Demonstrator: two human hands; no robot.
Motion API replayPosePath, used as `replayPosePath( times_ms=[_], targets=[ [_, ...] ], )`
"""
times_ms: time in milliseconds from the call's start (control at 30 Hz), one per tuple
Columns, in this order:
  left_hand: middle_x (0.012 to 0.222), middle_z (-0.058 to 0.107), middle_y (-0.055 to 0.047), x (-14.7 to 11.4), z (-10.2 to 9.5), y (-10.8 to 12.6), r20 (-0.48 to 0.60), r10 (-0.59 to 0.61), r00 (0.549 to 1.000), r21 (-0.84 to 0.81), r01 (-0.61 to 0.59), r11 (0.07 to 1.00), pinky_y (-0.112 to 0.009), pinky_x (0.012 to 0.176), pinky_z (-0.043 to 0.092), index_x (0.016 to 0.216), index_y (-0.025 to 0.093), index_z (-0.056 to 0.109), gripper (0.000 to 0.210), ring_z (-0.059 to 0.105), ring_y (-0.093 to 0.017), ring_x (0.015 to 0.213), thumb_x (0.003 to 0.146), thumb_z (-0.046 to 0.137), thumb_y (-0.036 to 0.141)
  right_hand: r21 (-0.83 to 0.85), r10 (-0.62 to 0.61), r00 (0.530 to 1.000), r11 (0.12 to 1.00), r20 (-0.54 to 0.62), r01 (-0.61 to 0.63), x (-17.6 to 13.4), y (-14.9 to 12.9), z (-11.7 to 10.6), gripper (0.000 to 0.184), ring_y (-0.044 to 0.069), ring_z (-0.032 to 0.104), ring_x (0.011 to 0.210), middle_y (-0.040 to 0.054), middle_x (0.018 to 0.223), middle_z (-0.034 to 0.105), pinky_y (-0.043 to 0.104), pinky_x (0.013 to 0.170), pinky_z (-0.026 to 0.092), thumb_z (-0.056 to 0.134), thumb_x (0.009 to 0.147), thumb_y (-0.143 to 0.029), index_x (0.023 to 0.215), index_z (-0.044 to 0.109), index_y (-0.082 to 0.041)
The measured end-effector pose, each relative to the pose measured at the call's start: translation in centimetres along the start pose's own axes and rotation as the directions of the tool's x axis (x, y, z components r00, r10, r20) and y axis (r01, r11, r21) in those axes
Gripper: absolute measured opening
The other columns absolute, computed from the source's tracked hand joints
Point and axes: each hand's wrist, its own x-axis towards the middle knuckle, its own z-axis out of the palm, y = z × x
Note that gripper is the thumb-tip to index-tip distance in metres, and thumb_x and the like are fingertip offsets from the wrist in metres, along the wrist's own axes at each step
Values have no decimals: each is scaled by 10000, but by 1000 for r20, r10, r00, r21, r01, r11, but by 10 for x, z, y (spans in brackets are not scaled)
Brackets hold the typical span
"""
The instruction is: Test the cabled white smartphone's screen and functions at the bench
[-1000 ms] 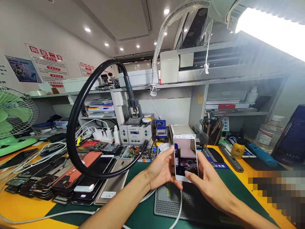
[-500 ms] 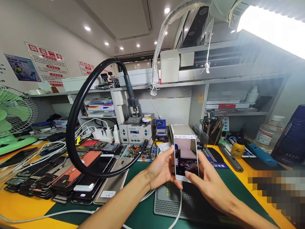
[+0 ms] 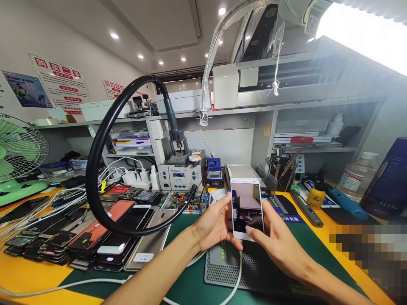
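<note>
A white smartphone point(image 3: 247, 208) is held upright between my two hands, its lit screen showing a camera picture. My left hand point(image 3: 214, 224) is closed around its left edge, with the thumb along the side and fingers beneath. My right hand point(image 3: 276, 237) grips the right edge, and its thumb rests on the lower part of the screen. From the phone's bottom a white cable point(image 3: 239, 271) runs down toward me. Below the hands lies a dark perforated pad point(image 3: 222, 273) on the green mat point(image 3: 182, 288).
Stacked phones and phone parts point(image 3: 104, 241) lie at left beneath a black looping hose point(image 3: 90, 169). Behind stand a hot-air station point(image 3: 178, 176) and a tray of small parts point(image 3: 182, 202). A yellow bottle point(image 3: 316, 198) and a clear bottle point(image 3: 358, 178) stand at right.
The whole view has shifted very slightly. Both hands keep the same hold on the phone, with the right thumb still at the lower screen.
</note>
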Motion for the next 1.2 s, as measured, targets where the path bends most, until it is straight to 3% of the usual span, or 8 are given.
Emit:
replayPosePath(
  times_ms=[333,667,767,933,1067,1200],
  targets=[
    [1098,639,-185,0,-1,-1,-7,-4,1000,10,4,1000,-329,501,600,1227,129,647,632,638,-206,755,965,319,602,49,42,999,998,15,-43,0,1,-2,561,274,460,1314,61,1451,469,449,1144,325,566,859,-263,1386,373,-273],
    [1034,628,-162,1,-1,0,-29,-12,1000,4,12,1000,-328,492,597,1200,135,650,613,629,-203,748,948,361,613,152,82,995,984,55,-89,2,1,-6,469,237,557,1088,26,1169,628,375,973,432,562,796,-193,1258,507,-255],
    [1013,610,-135,0,-1,1,-42,-15,999,-15,15,1000,-342,492,598,1194,151,642,559,632,-212,760,946,393,586,285,155,984,943,85,-173,7,-1,-8,451,238,579,996,30,1104,653,354,866,467,575,734,-201,1184,557,-236],
    [964,571,-116,-2,-2,2,-95,-68,993,-116,57,992,-384,468,590,1096,125,638,539,634,-229,742,945,368,567,531,263,936,771,235,-351,14,-9,-11,515,218,605,838,39,1027,672,353,755,503,552,697,-187,1210,557,-241],
    [906,558,-110,-3,-1,1,-124,-91,988,-151,72,986,-391,474,585,1054,106,633,584,625,-234,725,928,353,603,563,304,901,705,309,-431,16,-12,-14,523,226,614,728,39,869,663,398,713,520,544,687,-176,1207,562,-227],
    [908,563,-121,-4,-1,-1,-143,-102,984,-149,81,986,-402,489,583,1066,103,620,615,623,-249,735,905,361,637,529,329,886,713,328,-460,17,-8,-14,522,247,646,783,45,873,671,406,713,534,548,638,-132,1154,568,-214]
  ],
)
